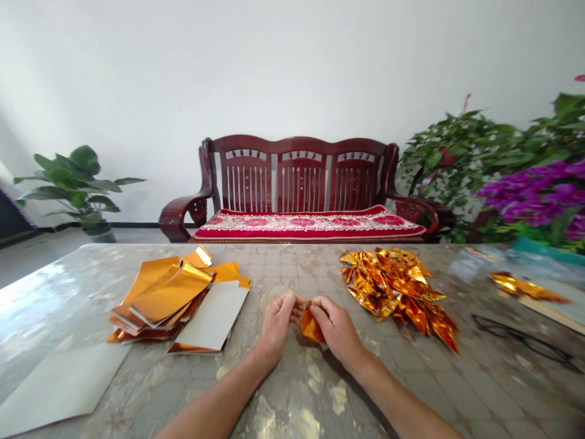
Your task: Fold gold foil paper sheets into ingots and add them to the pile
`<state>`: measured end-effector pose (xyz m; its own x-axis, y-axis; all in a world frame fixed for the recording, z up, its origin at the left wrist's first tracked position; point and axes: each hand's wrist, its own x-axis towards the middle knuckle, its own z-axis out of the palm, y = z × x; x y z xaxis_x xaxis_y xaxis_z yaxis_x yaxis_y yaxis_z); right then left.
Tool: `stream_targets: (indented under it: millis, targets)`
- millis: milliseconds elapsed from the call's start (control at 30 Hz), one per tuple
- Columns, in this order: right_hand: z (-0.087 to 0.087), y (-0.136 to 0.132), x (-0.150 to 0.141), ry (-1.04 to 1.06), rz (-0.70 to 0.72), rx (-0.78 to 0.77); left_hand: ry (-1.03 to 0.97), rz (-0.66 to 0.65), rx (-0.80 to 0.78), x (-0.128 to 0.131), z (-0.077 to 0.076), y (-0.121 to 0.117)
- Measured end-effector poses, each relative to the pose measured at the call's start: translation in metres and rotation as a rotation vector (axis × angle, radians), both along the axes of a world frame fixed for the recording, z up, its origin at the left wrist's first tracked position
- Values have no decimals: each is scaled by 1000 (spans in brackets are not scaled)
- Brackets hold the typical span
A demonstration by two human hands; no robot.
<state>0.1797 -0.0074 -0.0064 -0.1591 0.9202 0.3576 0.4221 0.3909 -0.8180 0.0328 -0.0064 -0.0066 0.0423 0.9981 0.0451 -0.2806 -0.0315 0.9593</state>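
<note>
A small piece of folded gold foil paper (312,329) is held just above the table in front of me. My right hand (337,326) pinches it between thumb and fingers. My left hand (277,324) is closed at the paper's left edge, its fingers curled behind and partly hidden. To the right lies a heap of folded, pointed gold foil pieces (395,286). On the left is a loose stack of flat gold foil sheets (167,289), with one sheet's white back (212,317) facing up.
A pale sheet (59,387) lies at the table's (183,396) front left. At right are black glasses (525,341), a folded foil piece (528,288) and clear plastic (478,262). Beyond the table stand a wooden bench (299,146), a potted plant (77,183) and purple flowers (539,192).
</note>
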Motion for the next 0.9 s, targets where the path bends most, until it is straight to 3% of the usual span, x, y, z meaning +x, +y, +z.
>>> stream_targets:
  millis: [167, 400, 600, 733, 900]
  targets:
    - [-1, 4, 5, -14, 13, 2, -111, -126, -157, -3, -2, 3]
    - [0, 5, 7, -66, 7, 27, -95, -142, -151, -4, -2, 2]
    - [1, 3, 9, -216, -24, 111, 259, 14, 80, -6, -7, 6]
    - [0, 0, 6, -235, -26, 130, 458, 147, 133, -3, -4, 3]
    - [1, -1, 4, -204, -17, 91, 437, 254, 147, -1, -2, 0]
